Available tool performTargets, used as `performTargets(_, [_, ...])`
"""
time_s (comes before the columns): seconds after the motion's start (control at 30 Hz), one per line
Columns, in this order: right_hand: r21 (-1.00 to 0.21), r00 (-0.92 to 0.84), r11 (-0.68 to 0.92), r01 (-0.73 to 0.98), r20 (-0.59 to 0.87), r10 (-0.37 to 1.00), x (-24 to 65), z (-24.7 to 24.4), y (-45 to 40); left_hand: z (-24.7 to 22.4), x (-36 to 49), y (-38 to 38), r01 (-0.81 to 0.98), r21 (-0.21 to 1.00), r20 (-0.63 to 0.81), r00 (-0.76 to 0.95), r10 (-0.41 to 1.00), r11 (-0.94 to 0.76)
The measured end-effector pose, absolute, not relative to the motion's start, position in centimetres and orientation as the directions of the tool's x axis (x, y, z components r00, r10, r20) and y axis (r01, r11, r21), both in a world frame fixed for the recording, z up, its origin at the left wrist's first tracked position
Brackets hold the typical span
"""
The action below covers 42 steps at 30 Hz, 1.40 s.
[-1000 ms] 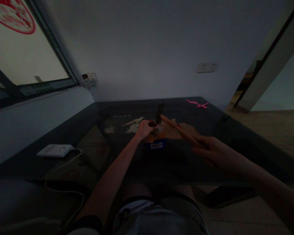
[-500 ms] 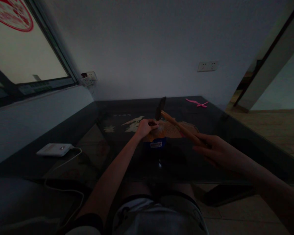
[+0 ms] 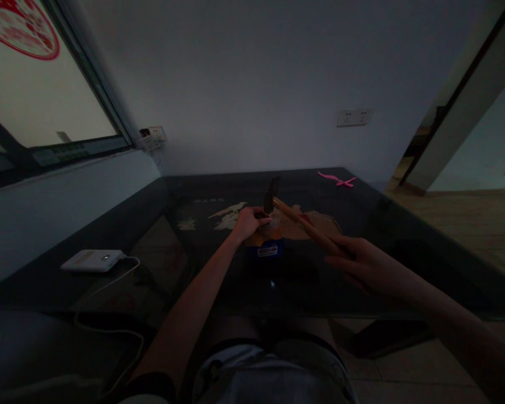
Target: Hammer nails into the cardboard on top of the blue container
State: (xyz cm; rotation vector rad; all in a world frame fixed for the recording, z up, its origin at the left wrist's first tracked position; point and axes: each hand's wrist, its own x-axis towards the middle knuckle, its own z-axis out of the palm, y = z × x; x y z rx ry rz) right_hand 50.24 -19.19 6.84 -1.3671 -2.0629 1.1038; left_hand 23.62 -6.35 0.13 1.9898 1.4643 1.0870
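My right hand [image 3: 357, 258] is closed round the wooden handle of a hammer [image 3: 305, 224]. The hammer's dark head is low, just beside and above the fingertips of my left hand [image 3: 249, 221]. Those left fingers are pinched together over a brownish-orange piece [image 3: 258, 238] that lies on a small blue box [image 3: 270, 248] with a white label. A small pale, shiny spot shows at the fingertips, but what they pinch is too small and dark to make out.
A white power bank [image 3: 93, 260] with a white cable lies on the left of the dark glossy table [image 3: 219, 280]. A pink ribbon [image 3: 339, 180] lies at the far right. A printed picture shows on the tabletop behind my hands. A wall stands behind the table.
The hammer head has come down closer to my left fingertips, and my right hand has moved slightly left. My left hand keeps its place on the box.
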Motion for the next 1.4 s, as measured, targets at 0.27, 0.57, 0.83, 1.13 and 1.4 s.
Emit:
performTargets(0.27, [-0.817,-0.417,0.211,0.537,-0.039,0.908,50.4,6.9,-19.2,-0.3,23.5,-6.0,0.568,0.732,0.361,0.146,0.921,-0.377])
performTargets(0.57, [-0.809,-0.425,0.185,0.558,-0.087,0.901,50.2,6.6,-19.0,-0.1,23.4,-6.2,0.600,0.714,0.347,0.145,0.927,-0.361])
performTargets(0.83, [-0.830,-0.421,0.176,0.529,-0.077,0.904,50.5,6.2,-19.1,0.1,23.5,-6.3,0.599,0.713,0.354,0.142,0.925,-0.365])
performTargets(1.13, [-0.864,-0.379,0.159,0.478,-0.040,0.924,50.6,6.1,-19.3,0.1,23.5,-6.2,0.608,0.700,0.365,0.148,0.919,-0.375])
performTargets(1.4, [-0.871,-0.401,0.111,0.479,-0.105,0.910,50.3,5.7,-19.5,0.5,23.6,-6.7,0.609,0.713,0.340,0.132,0.931,-0.346])
